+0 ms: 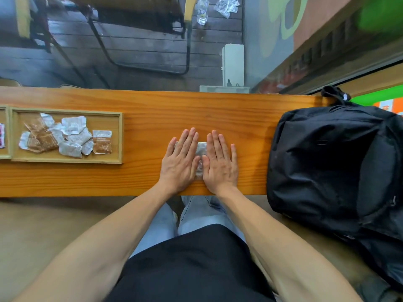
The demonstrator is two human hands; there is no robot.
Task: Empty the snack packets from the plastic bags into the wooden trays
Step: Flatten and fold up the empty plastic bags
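A flattened clear plastic bag point(200, 150) lies on the wooden table point(152, 118) in front of me. My left hand point(181, 162) and my right hand point(220, 163) lie flat on it side by side, fingers straight, pressing it down; most of the bag is hidden under them. To the left stands a wooden tray point(121, 138) holding several snack packets point(65, 138), some silver-white, some brown. The edge of a second tray point(4, 132) shows at the far left with a red packet point(1, 136) in it.
A large black backpack point(335, 162) fills the table's right end and overhangs its near edge. Beyond the table a glass pane looks down on a dark plank floor with a water bottle point(202, 10), a crumpled wrapper point(226, 5) and metal chair frames.
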